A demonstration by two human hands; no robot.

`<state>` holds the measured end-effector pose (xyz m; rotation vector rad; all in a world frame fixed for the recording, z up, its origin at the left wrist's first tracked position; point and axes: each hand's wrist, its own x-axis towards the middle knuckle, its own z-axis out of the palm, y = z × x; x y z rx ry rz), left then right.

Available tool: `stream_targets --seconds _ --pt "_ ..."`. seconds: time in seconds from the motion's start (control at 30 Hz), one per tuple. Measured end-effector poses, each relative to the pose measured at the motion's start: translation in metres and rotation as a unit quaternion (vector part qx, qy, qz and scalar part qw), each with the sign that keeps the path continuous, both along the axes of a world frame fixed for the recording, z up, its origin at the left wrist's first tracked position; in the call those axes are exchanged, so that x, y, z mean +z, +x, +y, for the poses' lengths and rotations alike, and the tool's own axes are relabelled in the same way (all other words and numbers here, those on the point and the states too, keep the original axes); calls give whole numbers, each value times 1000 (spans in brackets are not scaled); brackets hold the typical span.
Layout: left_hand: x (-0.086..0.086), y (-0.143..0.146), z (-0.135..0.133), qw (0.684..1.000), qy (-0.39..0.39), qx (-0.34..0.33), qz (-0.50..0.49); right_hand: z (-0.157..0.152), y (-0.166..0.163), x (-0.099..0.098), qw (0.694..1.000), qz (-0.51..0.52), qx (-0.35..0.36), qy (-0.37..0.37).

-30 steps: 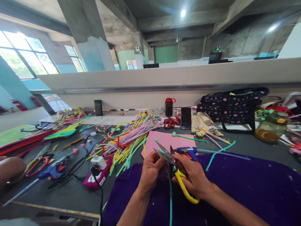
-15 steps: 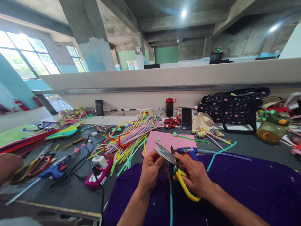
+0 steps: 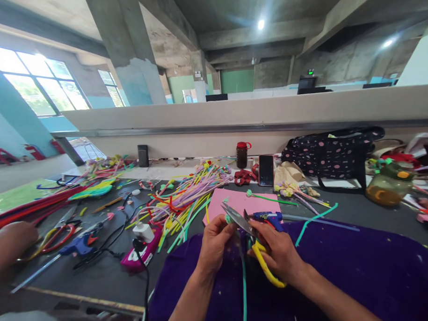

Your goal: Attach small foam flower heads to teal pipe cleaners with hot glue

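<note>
In the middle of the head view my left hand (image 3: 214,247) pinches a small mint-green curled piece (image 3: 228,219) at its fingertips. A green pipe cleaner (image 3: 244,292) hangs below, between my hands; whether it joins that piece is hidden. My right hand (image 3: 279,251) grips yellow-handled scissors (image 3: 263,263), its fingers wrapped around the handles. The scissor blades stand apart and point up and left, close to the left fingertips. Both hands are above the dark purple cloth (image 3: 353,273). A pink foam sheet (image 3: 217,203) and a blue glue gun (image 3: 268,217) lie just beyond them.
Bundled colourful pipe cleaners (image 3: 195,185) cover the centre left. Nearby are a magenta power strip (image 3: 140,258) with cables and another glue gun (image 3: 79,245). At far left, another person's hand (image 3: 12,242) is beside red-and-yellow scissors (image 3: 62,237). Behind stand a bottle (image 3: 241,156), phone (image 3: 266,170) and bag (image 3: 326,157).
The scissors have shifted slightly at my left fingertips, where more of the mint-green piece shows. The other person's hand has moved right, over the red-and-yellow scissors' handles. The view has shifted a little.
</note>
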<state>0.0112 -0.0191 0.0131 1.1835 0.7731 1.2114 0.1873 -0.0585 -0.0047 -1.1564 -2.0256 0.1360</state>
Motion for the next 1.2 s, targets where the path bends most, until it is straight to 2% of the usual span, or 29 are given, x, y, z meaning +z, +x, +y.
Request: stream_targets --seconds 0.13,0.27,0.5,0.93,1.2 --pt "3 -1 1 999 -34 -11 -39 -3 -2 6 992 94 -8 -78" --pt "3 -1 2 995 -63 -20 -78 -5 -6 6 986 112 9 -123" --pt "-3 0 3 989 -95 -43 -102 -6 -10 -1 994 69 -6 -86" --pt "-1 3 0 997 -61 -28 -46 -3 -6 -4 999 -3 -32 -1" --pt "-3 3 -1 999 -31 -18 -34 0 -3 -9 998 -37 -41 5"
